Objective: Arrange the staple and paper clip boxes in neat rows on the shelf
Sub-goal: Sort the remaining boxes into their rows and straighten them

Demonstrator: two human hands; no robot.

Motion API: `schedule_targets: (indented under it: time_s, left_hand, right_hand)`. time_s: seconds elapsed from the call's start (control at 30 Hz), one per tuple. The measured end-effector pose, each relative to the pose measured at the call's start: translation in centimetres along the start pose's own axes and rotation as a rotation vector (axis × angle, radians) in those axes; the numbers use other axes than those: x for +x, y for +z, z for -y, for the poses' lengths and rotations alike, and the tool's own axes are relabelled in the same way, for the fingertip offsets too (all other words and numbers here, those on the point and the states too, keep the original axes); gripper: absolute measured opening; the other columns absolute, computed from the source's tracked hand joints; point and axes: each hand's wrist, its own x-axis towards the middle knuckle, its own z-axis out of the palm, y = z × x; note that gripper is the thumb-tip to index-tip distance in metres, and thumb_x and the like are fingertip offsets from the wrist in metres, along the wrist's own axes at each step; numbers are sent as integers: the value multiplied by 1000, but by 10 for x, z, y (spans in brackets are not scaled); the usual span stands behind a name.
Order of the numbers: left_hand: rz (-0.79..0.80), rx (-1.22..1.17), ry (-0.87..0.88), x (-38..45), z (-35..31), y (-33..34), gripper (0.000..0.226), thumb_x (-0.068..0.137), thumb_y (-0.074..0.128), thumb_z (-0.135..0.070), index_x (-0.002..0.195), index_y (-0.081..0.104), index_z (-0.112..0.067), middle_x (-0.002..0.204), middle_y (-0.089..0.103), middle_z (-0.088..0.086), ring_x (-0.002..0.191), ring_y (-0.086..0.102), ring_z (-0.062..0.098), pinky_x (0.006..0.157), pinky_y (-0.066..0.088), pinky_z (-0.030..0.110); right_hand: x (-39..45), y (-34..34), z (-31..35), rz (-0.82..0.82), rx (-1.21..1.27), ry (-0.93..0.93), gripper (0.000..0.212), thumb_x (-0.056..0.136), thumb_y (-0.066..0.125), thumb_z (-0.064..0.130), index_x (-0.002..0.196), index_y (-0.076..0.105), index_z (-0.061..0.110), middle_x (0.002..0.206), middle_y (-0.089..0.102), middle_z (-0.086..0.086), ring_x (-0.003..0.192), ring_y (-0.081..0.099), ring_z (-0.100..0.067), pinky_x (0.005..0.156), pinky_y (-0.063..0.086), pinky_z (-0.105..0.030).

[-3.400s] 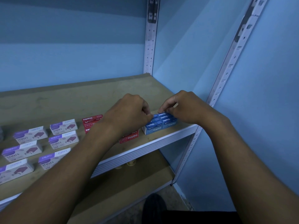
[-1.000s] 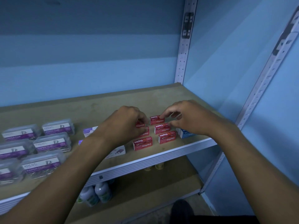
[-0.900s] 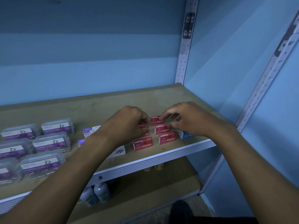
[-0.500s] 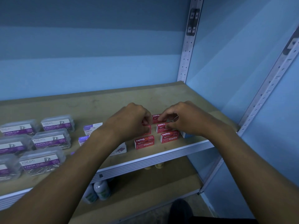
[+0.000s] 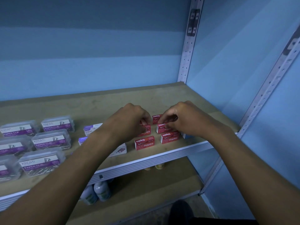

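While both hands' fingers pinch red staple boxes (image 5: pixel 163 128), clear paper clip boxes (image 5: pixel 52 140) show metal clips

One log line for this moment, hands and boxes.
left hand: pinches red cardboard staple box | right hand: pinches red staple box opposite | wooden shelf: rows unfinished

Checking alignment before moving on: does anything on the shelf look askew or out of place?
Nothing is spilled or damaged. The red staple boxes sit in two fairly even columns; both hands are on the middle ones. Arms hide some purple staple boxes.
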Motion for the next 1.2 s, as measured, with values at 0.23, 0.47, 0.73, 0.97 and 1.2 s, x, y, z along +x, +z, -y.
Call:
schedule_targets:
  time_s: [0.23,0.47,0.73,0.97,1.2]
  left_hand:
    - [-3,-41,21,-6,-6,-8,28,84,74,-21,110,74,-30,110,72,-10,87,64,5,78,56,24]
    - [-2,-53,28,-13,-8,-10,28,84,74,-22,111,74,-29,112,72,-9,87,65,6,80,59,30]
    - [10,-58,38,-14,-9,-7,28,86,71,-25,114,72,-31,116,71,-10,90,64,6,82,58,28]
    - [36,-61,32,-13,-10,-6,26,88,68,-25,113,72,-30,118,70,-9,93,64,6,82,58,29]
    - [81,-70,30,-14,-13,-7,28,90,67,-23,116,71,-29,121,69,-8,101,64,8,87,55,26]
  right_hand:
    - [-11,-12,6,-21,25,9,22,86,75,13,99,80,31,97,76,15,83,67,4,72,53,-11]
    - [-17,-15,7,5,16,24,26,84,75,10,95,80,33,93,77,14,82,68,5,77,56,-15]
    - [-17,-13,9,58,7,27,21,87,75,14,99,80,30,103,75,11,88,67,0,82,58,-24]
    - [-15,-9,7,89,-12,16,22,90,71,13,98,80,32,102,75,10,86,66,-2,78,53,-17]
    - [-16,-11,8,103,-18,18,27,92,66,10,97,80,33,102,75,12,84,64,2,78,49,-14]
